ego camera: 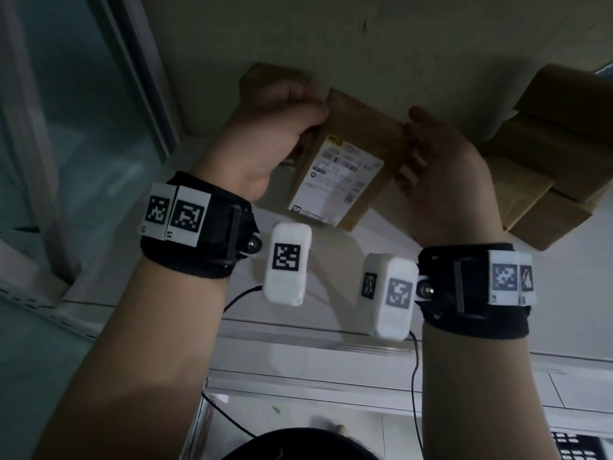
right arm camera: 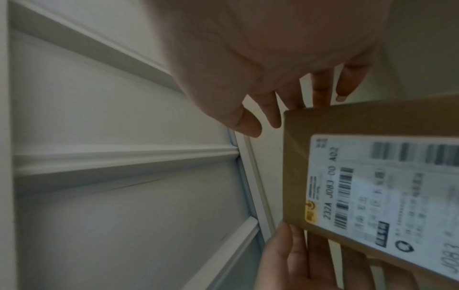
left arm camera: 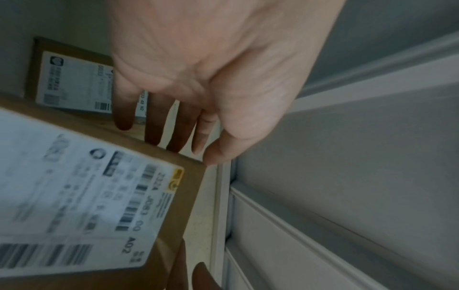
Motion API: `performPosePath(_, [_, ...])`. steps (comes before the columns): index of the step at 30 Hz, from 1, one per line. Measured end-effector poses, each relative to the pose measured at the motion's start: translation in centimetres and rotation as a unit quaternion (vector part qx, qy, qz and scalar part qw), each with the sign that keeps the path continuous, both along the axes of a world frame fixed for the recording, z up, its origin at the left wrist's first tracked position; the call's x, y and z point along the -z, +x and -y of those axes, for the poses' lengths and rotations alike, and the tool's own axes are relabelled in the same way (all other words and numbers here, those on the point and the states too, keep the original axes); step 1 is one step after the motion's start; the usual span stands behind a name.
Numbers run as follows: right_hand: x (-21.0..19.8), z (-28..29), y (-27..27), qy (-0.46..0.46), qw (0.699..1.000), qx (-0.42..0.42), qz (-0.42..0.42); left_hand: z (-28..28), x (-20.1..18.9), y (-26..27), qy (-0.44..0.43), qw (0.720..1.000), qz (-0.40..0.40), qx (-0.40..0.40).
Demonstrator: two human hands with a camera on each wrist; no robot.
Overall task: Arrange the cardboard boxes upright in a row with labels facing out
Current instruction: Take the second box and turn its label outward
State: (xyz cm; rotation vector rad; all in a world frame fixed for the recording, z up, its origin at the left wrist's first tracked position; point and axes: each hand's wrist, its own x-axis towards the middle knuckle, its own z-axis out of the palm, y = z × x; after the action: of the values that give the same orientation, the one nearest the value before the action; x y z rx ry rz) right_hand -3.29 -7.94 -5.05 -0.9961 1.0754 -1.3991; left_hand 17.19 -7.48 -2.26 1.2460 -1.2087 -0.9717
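A pale, white shelf (ego camera: 414, 260) carries the parcels. On it, toward the right, lies a loose heap of brown cardboard boxes (ego camera: 544, 154) (tilted, leaning on one another). At the back left another cardboard box (left arm camera: 74, 78) rests, its white label showing.

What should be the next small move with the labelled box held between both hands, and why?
Probably set it down upright on the shelf. The labelled box is held tilted between the left hand and right hand, its label already facing out, beside another labelled box.
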Motion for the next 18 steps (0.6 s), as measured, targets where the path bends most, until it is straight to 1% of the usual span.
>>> performPosePath(2, [-0.2, -0.4, 0.4, 0.012, 1.0, -0.002, 0.009, -0.3, 0.2, -0.1, 0.001, 1.0, -0.001, 0.002])
performPosePath(8, [-0.1, -1.7, 0.5, -0.012, 0.999, 0.003, -0.042, -1.1, 1.1, -0.3, 0.061, 0.997, -0.021, 0.036])
performPosePath(12, [0.4, -2.0, 0.9, -0.015, 0.999, -0.021, -0.025, -1.0, 1.4, 0.2, 0.068, 0.997, -0.013, 0.017])
performPosePath(18, [0.5, -2.0, 1.1, -0.01, 1.0, -0.024, -0.016, -0.8, 1.9, 0.6, 0.068, 0.997, -0.014, 0.025])
